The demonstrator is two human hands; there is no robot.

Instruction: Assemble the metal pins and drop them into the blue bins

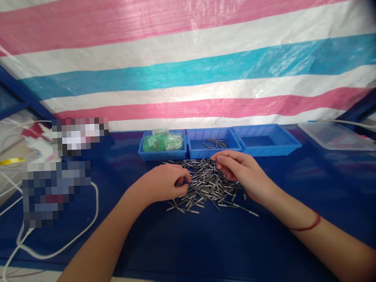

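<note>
A loose pile of thin metal rivets point(208, 183) lies on the blue table point(180, 249). At the pile's left edge is my left hand point(166, 181), its fingers curled with a gap between thumb and fingertips, and nothing seen in it. My right hand point(239, 168) is over the pile's upper right side, thumb and index finger pressed together; whatever they hold, if anything, is too small to make out. Behind the pile, the middle blue bin point(215, 151) holds several rivets point(216, 143).
The left blue bin point(163, 155) contains green and clear plastic packets point(172, 141). The right blue bin point(266, 150) adjoins the middle one. A clear plastic lid point(337, 136) lies at the right back. White cables point(95, 203) and blurred items occupy the left.
</note>
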